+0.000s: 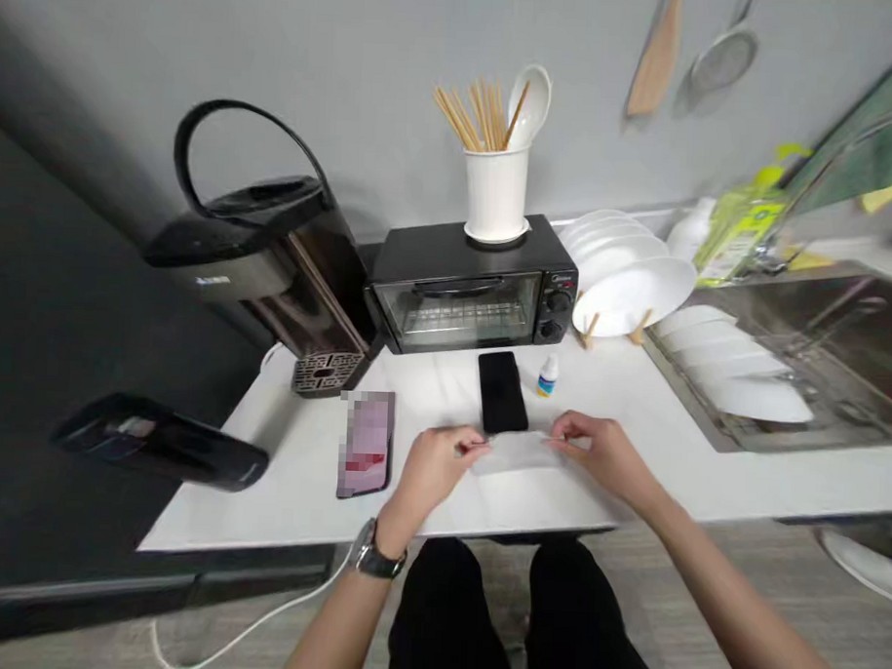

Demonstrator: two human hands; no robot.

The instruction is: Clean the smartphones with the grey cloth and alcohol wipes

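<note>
Spanning the work area, a white counter point(740, 481) bears a black dispenser point(302, 261) at left and a black toaster oven point(463, 262) near the wall. Left hand point(436, 463): thumb and fingers narrowed to a pinch on the left end of a thin white sheet point(519, 456). Right hand point(604, 453): similar pinch, right end. Sheet located between the hands; contact with the counter cannot be determined. A pink-screened phone point(371, 444) lies left of the left hand. A black phone point(503, 390) lies just beyond the sheet. A small white bottle point(548, 375) stands to its right.
</note>
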